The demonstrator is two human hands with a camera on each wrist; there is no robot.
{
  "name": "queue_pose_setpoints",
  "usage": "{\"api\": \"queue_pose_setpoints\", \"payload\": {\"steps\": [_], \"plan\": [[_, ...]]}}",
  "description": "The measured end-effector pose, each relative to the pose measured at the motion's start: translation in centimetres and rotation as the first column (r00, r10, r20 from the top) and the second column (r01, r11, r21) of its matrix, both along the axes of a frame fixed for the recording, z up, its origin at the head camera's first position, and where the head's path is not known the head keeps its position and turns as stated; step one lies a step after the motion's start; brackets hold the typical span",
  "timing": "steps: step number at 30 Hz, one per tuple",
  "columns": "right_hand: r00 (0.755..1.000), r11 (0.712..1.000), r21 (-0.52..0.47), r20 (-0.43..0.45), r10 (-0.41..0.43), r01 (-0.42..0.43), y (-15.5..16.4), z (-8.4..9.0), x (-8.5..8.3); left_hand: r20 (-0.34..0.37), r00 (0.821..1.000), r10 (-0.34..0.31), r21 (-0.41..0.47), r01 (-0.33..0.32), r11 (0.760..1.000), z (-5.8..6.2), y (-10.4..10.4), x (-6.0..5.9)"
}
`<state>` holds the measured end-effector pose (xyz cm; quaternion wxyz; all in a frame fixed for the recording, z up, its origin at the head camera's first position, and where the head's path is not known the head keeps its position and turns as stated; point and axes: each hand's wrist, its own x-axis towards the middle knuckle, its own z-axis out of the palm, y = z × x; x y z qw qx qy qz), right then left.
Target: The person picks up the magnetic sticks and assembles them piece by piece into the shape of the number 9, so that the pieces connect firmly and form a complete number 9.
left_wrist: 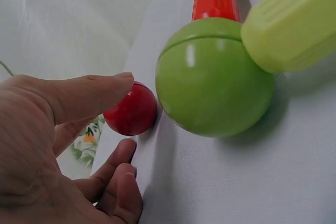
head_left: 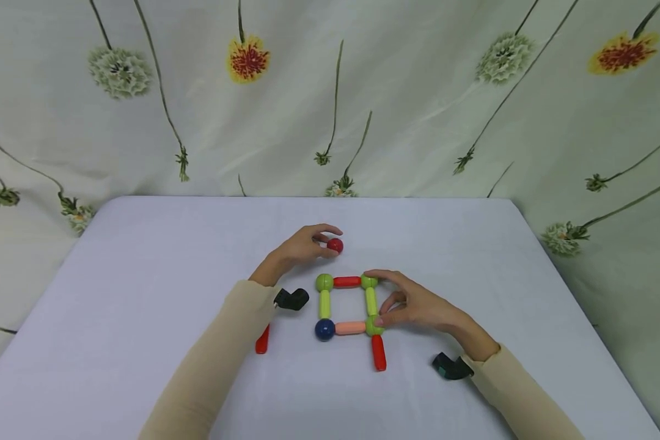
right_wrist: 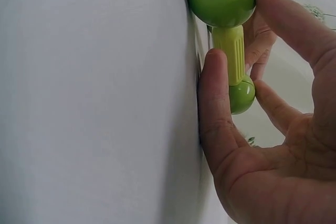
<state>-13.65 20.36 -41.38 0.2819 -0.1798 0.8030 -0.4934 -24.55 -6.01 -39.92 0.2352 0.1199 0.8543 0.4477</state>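
A square of rods joined by balls lies mid-table: green balls at upper left (head_left: 324,282), upper right (head_left: 369,281) and lower right, and a blue ball (head_left: 324,330). A red rod (head_left: 347,282) forms the far side, a pink rod (head_left: 350,328) the near one, yellow-green rods the others. Beyond the upper left corner, my left hand (head_left: 301,245) holds a red ball (left_wrist: 130,111) between thumb and fingers. My right hand (head_left: 415,305) grips the square's right side, index finger at the upper right ball, thumb on the lower right green ball (right_wrist: 223,1).
One red rod (head_left: 379,353) sticks out toward me from the lower right ball. Another red rod (head_left: 261,342) lies left of the square, partly hidden by the left sleeve. Each wrist wears a black camera. A flower-patterned cloth (head_left: 286,122) hangs behind the white table (head_left: 159,256).
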Motion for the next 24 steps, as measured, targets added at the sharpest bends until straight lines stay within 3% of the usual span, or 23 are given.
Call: {"api": "queue_pose_setpoints", "payload": {"steps": [8,18,24], "plan": [[1.0,1.0,-0.003,0.006,-0.007,0.007,0.0,-0.1,0.0,-0.019,1.0,0.008,0.004,-0.008,1.0,-0.6,-0.1,0.2],[1.0,1.0,0.003,0.012,-0.009,0.009,-0.2,0.0,0.0,-0.12,0.992,0.045,-0.055,-0.052,0.997,-0.3,-0.5,1.2],[1.0,1.0,0.009,0.007,-0.009,0.009,-0.2,0.0,0.0,-0.18,0.983,0.043,0.004,-0.043,0.999,1.3,-1.3,3.8]]}}
